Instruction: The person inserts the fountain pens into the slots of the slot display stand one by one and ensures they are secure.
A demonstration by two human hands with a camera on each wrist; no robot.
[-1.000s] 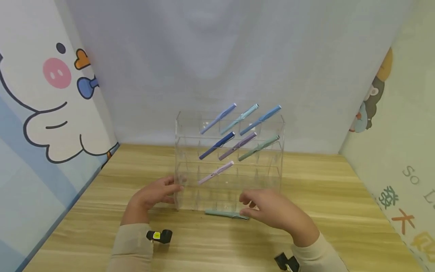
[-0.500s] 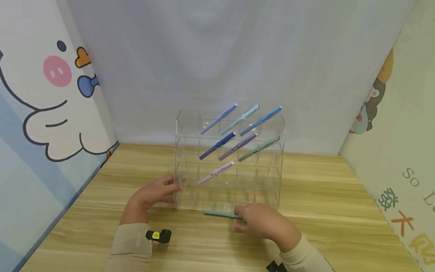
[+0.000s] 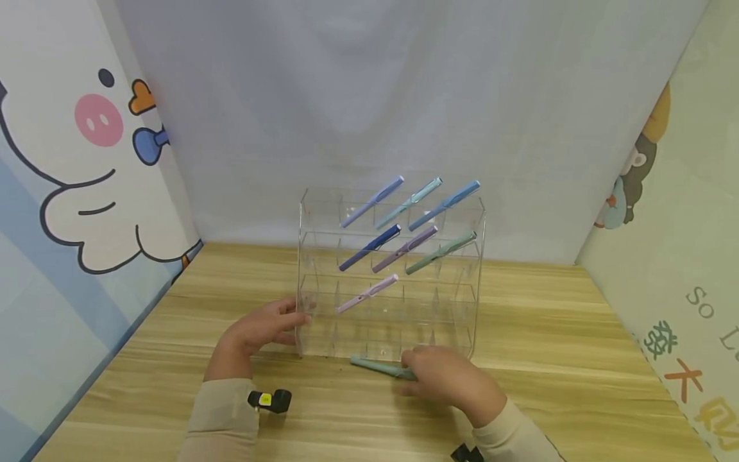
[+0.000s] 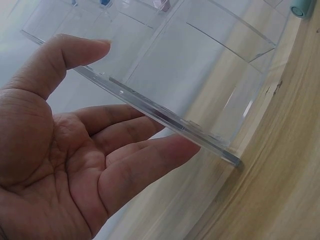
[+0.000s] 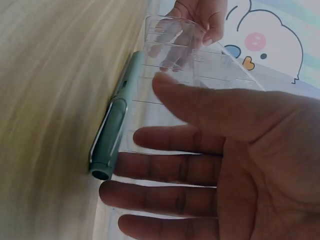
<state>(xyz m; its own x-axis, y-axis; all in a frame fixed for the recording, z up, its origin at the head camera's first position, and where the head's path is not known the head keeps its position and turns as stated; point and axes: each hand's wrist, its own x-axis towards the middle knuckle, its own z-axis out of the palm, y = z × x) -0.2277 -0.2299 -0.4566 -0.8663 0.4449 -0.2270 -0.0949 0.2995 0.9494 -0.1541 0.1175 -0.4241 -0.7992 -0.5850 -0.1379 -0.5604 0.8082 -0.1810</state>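
Observation:
A clear acrylic pen rack (image 3: pixel 385 333) stands on the table with several capped pens slanted in its tiers. At its left side my left hand (image 3: pixel 262 328) holds the side panel, thumb across the front edge and fingers behind, as the left wrist view shows (image 4: pixel 75 150). A green capped pen (image 3: pixel 375 366) lies on the table along the rack's front. My right hand (image 3: pixel 450 378) is at its clip end and covers that end in the head view. In the right wrist view the fingers of the right hand (image 5: pixel 240 160) are extended beside the pen, thumb apart.
The upper tiers bear a light blue pen (image 3: pixel 444 206), a dark blue pen (image 3: pixel 369 248) and a green pen (image 3: pixel 441 252); a pink pen (image 3: pixel 367 293) sits lower. A grey-white curtain (image 3: pixel 369 96) hangs behind the wooden table (image 3: pixel 537 321). Cartoon panels flank both sides.
My right hand has come down and left onto the green pen's clip end. The pen has shifted slightly right and turned a little. The left hand has stayed on the rack.

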